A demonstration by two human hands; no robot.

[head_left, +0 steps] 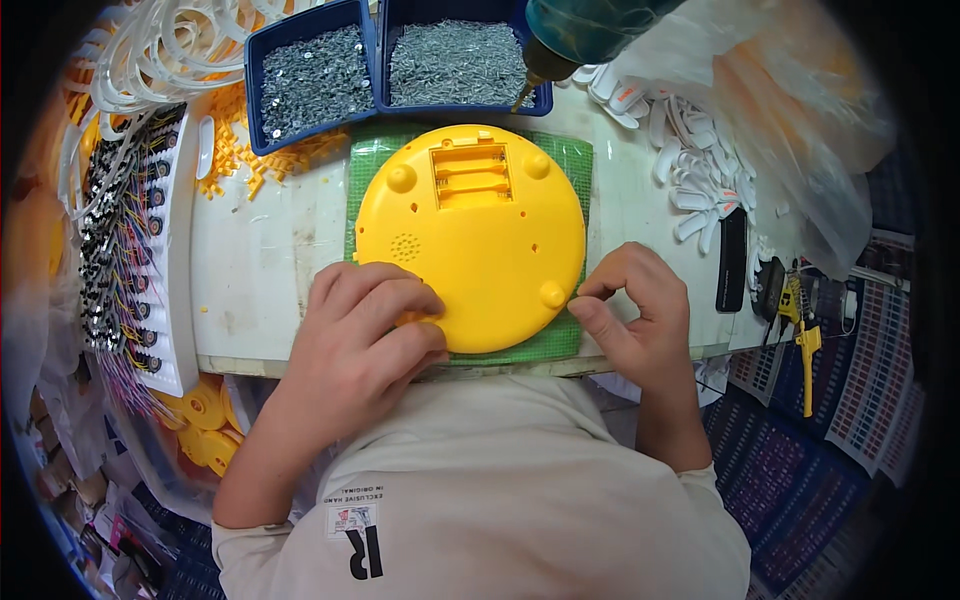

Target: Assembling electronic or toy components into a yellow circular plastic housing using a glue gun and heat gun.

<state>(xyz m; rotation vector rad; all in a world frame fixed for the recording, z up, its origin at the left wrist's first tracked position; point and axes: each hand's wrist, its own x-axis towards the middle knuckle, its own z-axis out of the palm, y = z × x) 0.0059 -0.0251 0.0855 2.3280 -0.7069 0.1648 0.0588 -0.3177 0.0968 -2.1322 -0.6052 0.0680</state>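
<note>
Hands number two: left hand presses flat at seven o'clock on one yellow disc; right hand pinches its four o'clock rim; two blue trays at twelve.

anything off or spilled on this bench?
Small yellow bits lie scattered loose on the table left of the green mat, by the left screw bin. The yellow disc lies flat on the mat, battery bay uncovered, both hands at its near edge. No damage visible.

Left hand flat (fingers curled); right hand pinching.
</note>
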